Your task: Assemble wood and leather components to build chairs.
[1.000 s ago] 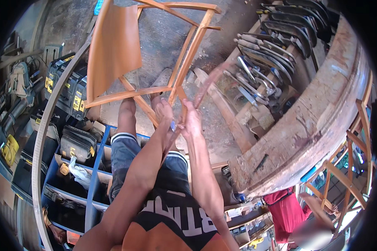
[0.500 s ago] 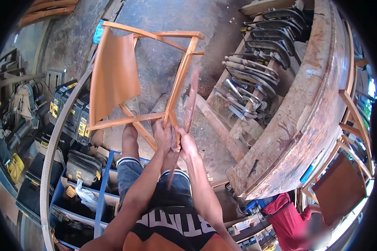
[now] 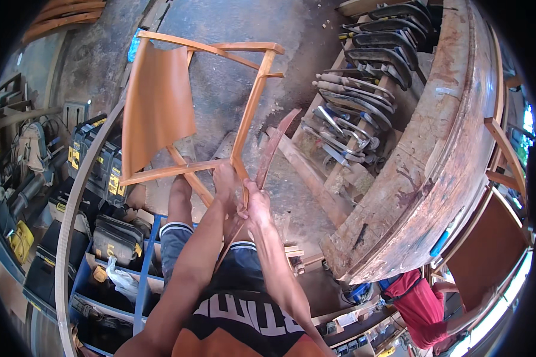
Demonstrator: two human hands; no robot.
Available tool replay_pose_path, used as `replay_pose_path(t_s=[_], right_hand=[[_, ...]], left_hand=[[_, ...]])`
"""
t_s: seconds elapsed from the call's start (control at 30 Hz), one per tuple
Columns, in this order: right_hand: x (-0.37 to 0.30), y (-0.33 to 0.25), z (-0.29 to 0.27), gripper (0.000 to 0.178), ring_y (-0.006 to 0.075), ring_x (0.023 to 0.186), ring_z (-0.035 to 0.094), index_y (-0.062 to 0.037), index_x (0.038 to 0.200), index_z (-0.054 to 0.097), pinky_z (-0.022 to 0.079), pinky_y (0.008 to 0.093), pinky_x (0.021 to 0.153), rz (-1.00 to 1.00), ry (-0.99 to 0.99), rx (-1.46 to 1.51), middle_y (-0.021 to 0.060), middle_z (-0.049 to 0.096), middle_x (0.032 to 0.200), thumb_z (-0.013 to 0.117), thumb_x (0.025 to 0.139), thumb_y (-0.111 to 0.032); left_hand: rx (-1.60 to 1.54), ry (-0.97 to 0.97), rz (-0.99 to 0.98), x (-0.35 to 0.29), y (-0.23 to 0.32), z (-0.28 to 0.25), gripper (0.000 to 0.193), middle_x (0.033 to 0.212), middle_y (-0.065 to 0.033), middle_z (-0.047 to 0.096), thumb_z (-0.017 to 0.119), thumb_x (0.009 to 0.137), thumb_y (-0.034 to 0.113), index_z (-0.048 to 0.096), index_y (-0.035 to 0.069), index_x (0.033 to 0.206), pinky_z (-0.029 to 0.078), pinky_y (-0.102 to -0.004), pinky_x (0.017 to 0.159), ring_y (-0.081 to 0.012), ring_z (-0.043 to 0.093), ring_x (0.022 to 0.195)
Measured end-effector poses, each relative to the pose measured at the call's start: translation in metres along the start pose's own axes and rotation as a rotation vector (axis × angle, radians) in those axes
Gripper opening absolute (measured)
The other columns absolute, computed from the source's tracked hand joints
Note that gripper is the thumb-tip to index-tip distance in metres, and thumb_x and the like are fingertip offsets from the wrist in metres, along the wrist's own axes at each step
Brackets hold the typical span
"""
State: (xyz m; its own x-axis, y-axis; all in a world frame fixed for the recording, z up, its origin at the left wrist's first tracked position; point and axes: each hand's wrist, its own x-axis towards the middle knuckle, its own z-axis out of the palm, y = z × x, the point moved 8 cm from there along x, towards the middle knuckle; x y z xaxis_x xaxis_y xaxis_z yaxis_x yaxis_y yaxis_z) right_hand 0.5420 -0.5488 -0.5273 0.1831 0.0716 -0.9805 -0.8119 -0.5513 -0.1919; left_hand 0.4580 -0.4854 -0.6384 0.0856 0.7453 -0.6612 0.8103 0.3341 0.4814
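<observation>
A wooden chair frame (image 3: 251, 110) with a tan leather-like panel (image 3: 159, 107) is tilted in front of my legs. My left hand (image 3: 224, 180) is closed round the frame near its lower joint, where two rails meet. Just right of it, my right hand (image 3: 255, 202) is closed on a long, thin reddish-brown strip (image 3: 275, 143), against the near end of the chair's wooden member. One end of the strip curves up and away past my knuckles; the other comes out below my hand, over my lap. My right fingertips are partly hidden.
A worn wooden workbench (image 3: 393, 208) runs along the right, with a rack of several clamps (image 3: 384, 41) beside it. Tool cases (image 3: 98, 154) and a blue divided box (image 3: 140, 291) stand at left. A person in red (image 3: 420, 309) handles another brown-panelled chair (image 3: 482, 250) at lower right.
My right hand and the strip have shifted; its far end now leans right. The chair has moved slightly left. The person in red now reaches toward the other chair, which has turned.
</observation>
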Motion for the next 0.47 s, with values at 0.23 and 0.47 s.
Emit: replay_pose_path(t_s=[0.23,0.47], right_hand=[[-0.036,-0.033,-0.005,0.031,0.0142,0.035,0.043,-0.0078,0.068,0.051,0.027,0.0289,0.03,-0.11,0.056,-0.161,0.0021,0.046,0.05,0.06,0.09,-0.027],[-0.072,-0.032,0.001,0.023,0.0136,0.037,0.047,-0.005,0.08,0.062,0.031,0.0296,0.031,-0.152,0.134,-0.189,0.0025,0.051,0.052,0.061,0.09,-0.025]], left_hand=[[-0.066,0.057,-0.122,-0.016,-0.022,0.008,0.02,0.08,-0.0263,0.066,0.069,0.079,0.02,0.069,0.0,0.084,0.051,-0.0521,0.073,-0.0448,0.065,0.08],[-0.176,0.12,-0.092,-0.028,-0.037,0.018,0.021,0.084,-0.0275,0.065,0.07,0.077,0.018,0.072,0.004,0.092,0.051,-0.0498,0.08,-0.0429,0.065,0.086]])
